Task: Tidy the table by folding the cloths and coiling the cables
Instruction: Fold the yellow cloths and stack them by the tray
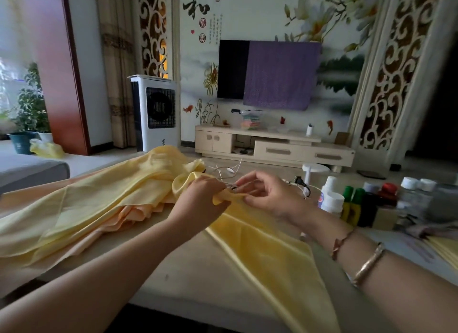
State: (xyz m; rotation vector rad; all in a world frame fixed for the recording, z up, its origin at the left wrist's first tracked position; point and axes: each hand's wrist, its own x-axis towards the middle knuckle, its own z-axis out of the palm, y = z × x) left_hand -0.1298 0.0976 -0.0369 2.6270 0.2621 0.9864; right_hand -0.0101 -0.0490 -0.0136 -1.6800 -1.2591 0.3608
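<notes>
Fingers of left hand [200, 196] curled, pinched corner of yellow cloth [260, 253]; right hand [269, 196] pinched same corner, thumb against fingertips. Cloth draped over table [188, 273]; thin cables [223, 171] just beyond hands.

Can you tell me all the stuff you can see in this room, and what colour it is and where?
yellow cloth: one, bright yellow, on the table's near right, held at its top edge
pale cloths: a heap, pale yellow and peach, on the left
cables: a thin white tangle, behind the hands
table: one, beige, under everything
bottles: several, white, green and clear, at the right
television: one, black, on the wall, half covered by a purple cloth
air cooler: one, white, on the floor at left
potted plant: green, far left
left hand: grips the yellow cloth
right hand: pinches the yellow cloth
</notes>
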